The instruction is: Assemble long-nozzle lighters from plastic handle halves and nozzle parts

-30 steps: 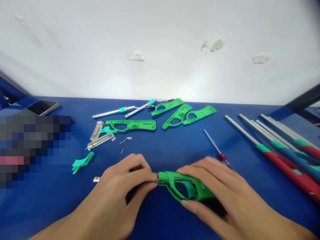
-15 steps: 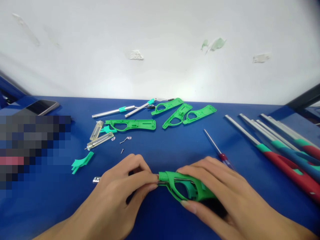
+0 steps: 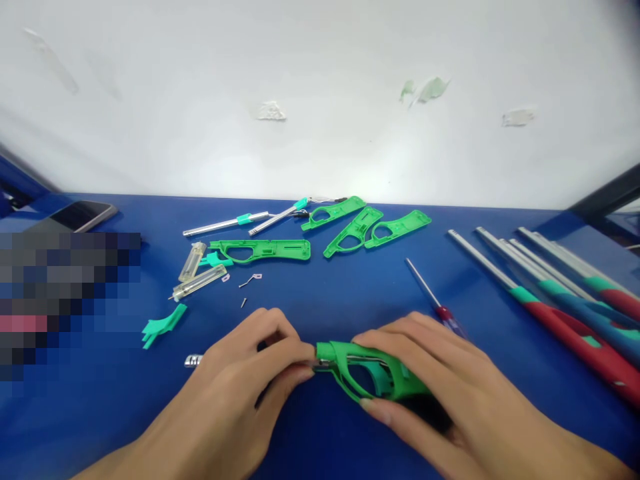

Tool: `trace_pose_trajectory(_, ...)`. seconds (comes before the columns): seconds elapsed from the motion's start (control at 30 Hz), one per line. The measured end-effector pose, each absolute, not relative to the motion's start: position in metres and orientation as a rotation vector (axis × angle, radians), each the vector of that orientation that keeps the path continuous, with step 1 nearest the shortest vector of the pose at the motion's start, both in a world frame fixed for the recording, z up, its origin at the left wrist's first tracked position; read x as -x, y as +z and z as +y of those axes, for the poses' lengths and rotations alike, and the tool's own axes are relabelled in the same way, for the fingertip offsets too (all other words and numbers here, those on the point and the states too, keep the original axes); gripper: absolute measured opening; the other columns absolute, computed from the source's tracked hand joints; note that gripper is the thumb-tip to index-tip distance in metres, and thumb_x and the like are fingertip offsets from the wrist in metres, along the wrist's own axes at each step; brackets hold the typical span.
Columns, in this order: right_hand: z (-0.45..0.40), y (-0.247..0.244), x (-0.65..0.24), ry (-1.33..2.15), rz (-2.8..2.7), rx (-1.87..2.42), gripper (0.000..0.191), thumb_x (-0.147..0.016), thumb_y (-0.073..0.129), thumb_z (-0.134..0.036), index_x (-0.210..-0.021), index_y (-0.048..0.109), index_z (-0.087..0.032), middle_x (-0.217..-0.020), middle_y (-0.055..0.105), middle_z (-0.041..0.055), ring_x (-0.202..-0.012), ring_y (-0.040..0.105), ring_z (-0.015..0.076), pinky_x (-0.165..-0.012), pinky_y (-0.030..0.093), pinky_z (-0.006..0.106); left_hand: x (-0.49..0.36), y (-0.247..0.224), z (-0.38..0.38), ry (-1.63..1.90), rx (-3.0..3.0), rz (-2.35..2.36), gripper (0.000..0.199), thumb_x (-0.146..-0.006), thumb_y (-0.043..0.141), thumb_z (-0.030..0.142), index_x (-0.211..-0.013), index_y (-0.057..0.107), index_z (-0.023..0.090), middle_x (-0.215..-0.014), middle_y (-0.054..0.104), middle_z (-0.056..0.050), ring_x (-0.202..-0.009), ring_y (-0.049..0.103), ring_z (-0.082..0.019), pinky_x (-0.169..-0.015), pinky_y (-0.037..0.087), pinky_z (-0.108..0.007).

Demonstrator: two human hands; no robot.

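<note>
My right hand (image 3: 445, 380) is wrapped round the green handle (image 3: 345, 363) of a long-reach lighter, with the thumb under its trigger loop. A teal trigger (image 3: 383, 379) shows inside the handle, and some metal is visible along its open seam. At the handle's front end, my left hand (image 3: 245, 383) pinches the lighter's metal tube with thumb and forefinger. Most of the tube is hidden behind that hand; its slotted silver tip (image 3: 192, 361) sticks out on the far left side. The handle's rear end is covered by my right palm.
Behind the hands lie green handle halves (image 3: 285, 250), metal tubes with wires (image 3: 225, 224), clear fuel tanks (image 3: 200, 282), a teal trigger (image 3: 164, 325) and a small screw (image 3: 244, 303). A screwdriver (image 3: 444, 315) and several whole lighters (image 3: 565, 320) are at right, a phone (image 3: 83, 215) at left.
Both hands keep nearly the same grip and place. A little more metal shows between my left fingertips and the handle's front end. The view has shifted very slightly.
</note>
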State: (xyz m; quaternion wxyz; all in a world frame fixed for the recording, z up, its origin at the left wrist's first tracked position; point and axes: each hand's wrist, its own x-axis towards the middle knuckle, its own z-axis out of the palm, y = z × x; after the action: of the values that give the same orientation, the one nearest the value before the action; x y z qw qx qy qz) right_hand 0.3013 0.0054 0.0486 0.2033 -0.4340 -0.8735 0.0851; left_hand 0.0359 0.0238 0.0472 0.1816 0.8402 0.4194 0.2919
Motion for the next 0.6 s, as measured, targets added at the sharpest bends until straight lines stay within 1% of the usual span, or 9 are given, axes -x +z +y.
trace_pose_trajectory(0.23, 0.006, 0.0481, -0.2998, 0.28, -2.41, 1.204, 0.023, -0.103, 0.064, -0.043, -0.123, 0.065, -0.031, -0.111, 0.078, -0.0004, -0.102, 0.076, 0.0227, -0.089, 0.066, 0.04, -0.0379, 0.0481, 0.0281, 0.786, -2.279, 1.218, 0.025, -0.1, 0.058, 0.018, -0.09, 0.077, 0.03, -0.087, 0.071, 0.006, -0.073, 0.069, -0.009, -0.066, 0.055, -0.018)
trace_pose_trajectory(0.33, 0.0039, 0.0443, -0.2978, 0.253, -2.379, 1.207, 0.022, -0.107, 0.059, -0.046, -0.121, 0.065, -0.03, -0.11, 0.078, 0.0002, -0.103, 0.076, 0.0231, -0.093, 0.064, 0.042, -0.0373, 0.0492, 0.0283, 0.773, -2.267, 1.238, 0.024, -0.099, 0.059, 0.021, -0.089, 0.077, 0.032, -0.086, 0.072, 0.007, -0.073, 0.07, -0.008, -0.066, 0.055, -0.018)
trace_pose_trajectory(0.43, 0.0022, 0.0427, -0.2968, 0.244, -2.367, 1.227, 0.025, -0.108, 0.056, -0.048, -0.122, 0.066, -0.03, -0.111, 0.078, 0.0003, -0.105, 0.075, 0.0237, -0.094, 0.064, 0.042, -0.036, 0.049, 0.0266, 0.763, -2.281, 1.269, 0.022, -0.099, 0.062, 0.024, -0.094, 0.081, 0.034, -0.09, 0.075, 0.008, -0.073, 0.073, -0.009, -0.066, 0.056, -0.019)
trace_pose_trajectory(0.53, 0.0028, 0.045, -0.2979, 0.257, -2.377, 1.208, 0.021, -0.103, 0.064, -0.044, -0.12, 0.068, -0.032, -0.11, 0.078, -0.0019, -0.101, 0.076, 0.0226, -0.088, 0.066, 0.039, -0.0362, 0.0486, 0.0266, 0.77, -2.283, 1.31, 0.02, -0.098, 0.065, 0.026, -0.103, 0.082, 0.034, -0.091, 0.077, 0.008, -0.074, 0.075, -0.009, -0.067, 0.058, -0.018)
trace_pose_trajectory(0.6, 0.004, 0.0468, -0.2995, 0.248, -2.398, 1.176, 0.023, -0.099, 0.071, -0.041, -0.12, 0.069, -0.032, -0.109, 0.079, -0.0027, -0.098, 0.076, 0.0218, -0.086, 0.067, 0.037, -0.037, 0.0487, 0.0277, 0.79, -2.285, 1.312, 0.02, -0.096, 0.066, 0.024, -0.102, 0.083, 0.033, -0.088, 0.077, 0.008, -0.074, 0.075, -0.009, -0.068, 0.058, -0.017)
